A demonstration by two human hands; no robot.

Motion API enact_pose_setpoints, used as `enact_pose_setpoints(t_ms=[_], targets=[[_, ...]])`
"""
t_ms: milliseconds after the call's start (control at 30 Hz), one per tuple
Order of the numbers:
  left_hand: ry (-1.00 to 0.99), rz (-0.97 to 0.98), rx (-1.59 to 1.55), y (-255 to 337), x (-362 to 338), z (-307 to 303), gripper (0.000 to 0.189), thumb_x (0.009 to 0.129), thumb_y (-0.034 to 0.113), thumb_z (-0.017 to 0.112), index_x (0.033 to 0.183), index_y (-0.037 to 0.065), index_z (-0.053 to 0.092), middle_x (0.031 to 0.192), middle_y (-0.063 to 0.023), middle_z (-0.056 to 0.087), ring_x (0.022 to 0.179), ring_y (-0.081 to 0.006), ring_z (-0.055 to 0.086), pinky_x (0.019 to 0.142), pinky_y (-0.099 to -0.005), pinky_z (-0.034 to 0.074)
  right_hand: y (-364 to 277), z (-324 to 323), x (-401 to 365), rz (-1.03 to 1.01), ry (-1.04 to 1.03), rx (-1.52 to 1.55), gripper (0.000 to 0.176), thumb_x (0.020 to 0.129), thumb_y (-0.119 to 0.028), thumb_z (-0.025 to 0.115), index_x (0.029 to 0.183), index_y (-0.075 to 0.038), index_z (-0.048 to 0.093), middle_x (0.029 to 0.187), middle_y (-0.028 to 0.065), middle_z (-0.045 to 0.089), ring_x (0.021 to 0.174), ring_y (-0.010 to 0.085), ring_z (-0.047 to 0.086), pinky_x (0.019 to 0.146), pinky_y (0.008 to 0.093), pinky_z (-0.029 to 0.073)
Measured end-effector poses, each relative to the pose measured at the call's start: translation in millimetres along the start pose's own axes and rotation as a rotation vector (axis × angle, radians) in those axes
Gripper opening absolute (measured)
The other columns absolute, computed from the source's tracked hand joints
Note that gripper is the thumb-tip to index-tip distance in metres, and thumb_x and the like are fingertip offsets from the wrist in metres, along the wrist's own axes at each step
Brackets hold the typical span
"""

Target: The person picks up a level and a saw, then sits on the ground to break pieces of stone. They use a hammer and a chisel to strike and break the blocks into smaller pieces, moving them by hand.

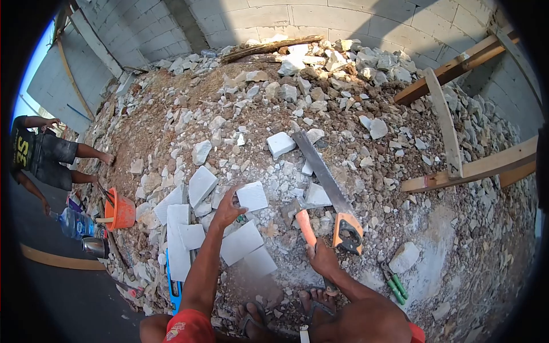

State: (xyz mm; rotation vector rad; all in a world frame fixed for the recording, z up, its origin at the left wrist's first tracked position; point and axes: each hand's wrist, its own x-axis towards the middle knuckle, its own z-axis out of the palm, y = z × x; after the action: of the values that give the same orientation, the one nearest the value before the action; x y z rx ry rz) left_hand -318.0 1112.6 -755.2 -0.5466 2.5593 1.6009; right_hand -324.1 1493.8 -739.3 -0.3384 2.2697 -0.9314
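My left hand [227,212] has its fingers and thumb at the left edge of a small white block [253,196], gripping it over the rubble. In my right hand [323,260] is a tool with a flat orange-red end [304,224] pointing away from me; its darker other end shows below my fist, and I cannot tell its kind. Just beyond it lies a handsaw [323,171] with an orange and black handle. Cut white block pieces [241,242] lie below my left hand, and a long white slab [178,243] lies to its left.
Broken stone covers the sloping ground. Green-handled pliers [396,288] lie at right, near wooden beams [443,123]. A blue spirit level [172,283] is beside the slab. At left are an orange bucket [121,210], a water bottle [77,224] and another person [48,151]. Block walls [331,23] stand behind.
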Motion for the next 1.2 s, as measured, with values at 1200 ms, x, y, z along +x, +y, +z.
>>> enact_pose_setpoints(t_ms=[1200], targets=[[-0.047, -0.167, 0.774, 46.0, 7.6, 20.8, 0.06, 0.085, 0.009, 0.072, 0.138, -0.001, 0.045, 0.133, -0.0256, 0.059, 0.122, -0.046, 0.057, 0.102, -0.0519, 0.048, -106.2, -2.0, 69.3, -0.323, 0.017, 0.06, 0.033, 0.105, -0.025, 0.051, 0.108, 0.007, 0.044, 0.069, 0.0336, 0.063, 0.066, 0.0522, 0.066, 0.057, 0.0576, 0.05]])
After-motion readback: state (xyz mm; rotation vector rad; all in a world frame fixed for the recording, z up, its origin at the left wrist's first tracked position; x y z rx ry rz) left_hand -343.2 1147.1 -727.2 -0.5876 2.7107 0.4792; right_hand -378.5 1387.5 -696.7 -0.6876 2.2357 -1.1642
